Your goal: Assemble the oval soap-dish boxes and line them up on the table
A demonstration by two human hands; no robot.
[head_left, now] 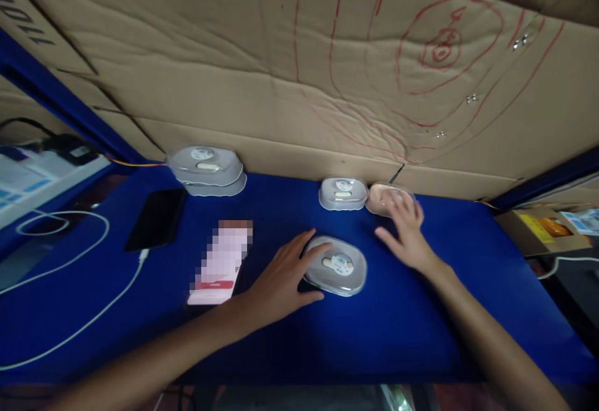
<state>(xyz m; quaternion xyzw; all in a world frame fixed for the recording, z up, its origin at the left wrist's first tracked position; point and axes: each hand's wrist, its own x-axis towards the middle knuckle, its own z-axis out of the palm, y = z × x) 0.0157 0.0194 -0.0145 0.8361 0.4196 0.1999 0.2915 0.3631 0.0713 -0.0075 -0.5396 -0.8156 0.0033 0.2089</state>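
A clear oval plastic case [354,274] with a round printed label and a small pale oblong piece lies on the blue table in front of me. At its left edge is my left hand [281,274], thumb and fingers apart, with a fingertip over the lid; whether it presses on the case I cannot tell. Farther back, my right hand [408,230] reaches over a beige oval case [378,198], its fingers spread and partly covering it. Contact there is unclear. Close beside that stands another clear case [344,194] with a similar label.
At the back left, clear cases [206,171] are stacked. A lit phone [218,267] and a dark phone [156,219] lie on the left, near a white cable [100,314]. Cardboard [224,87] walls the back. An open carton [538,233] stands at the right.
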